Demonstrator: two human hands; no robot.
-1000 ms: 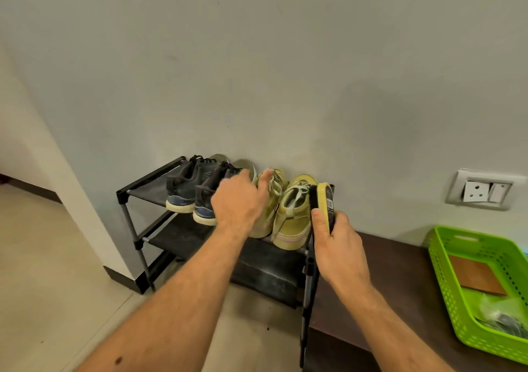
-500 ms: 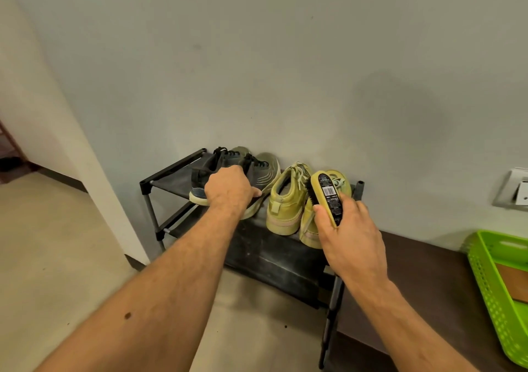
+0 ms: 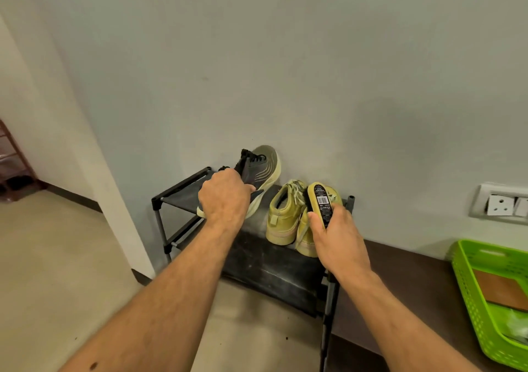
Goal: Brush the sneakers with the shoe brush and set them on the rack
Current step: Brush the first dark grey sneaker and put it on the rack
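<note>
- The left hand (image 3: 225,197) is now lifting the dark sneakers (image 3: 258,171) off the rack (image 3: 183,184), toes tilting up toward the wall; a moment ago they sat flat, so brushing likely comes next.
- The right hand (image 3: 337,234) is gripping the shoe brush (image 3: 320,203) beside the yellow sneakers (image 3: 285,214).
- The green basket (image 3: 468,280) on the worktop (image 3: 414,286) is holding a brown board (image 3: 503,289).

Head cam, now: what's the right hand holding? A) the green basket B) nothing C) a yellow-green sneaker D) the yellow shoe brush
D: the right hand grips the yellow shoe brush, barcode label up, in front of the yellow-green sneakers on the rack; the green basket sits apart on the right.
</note>
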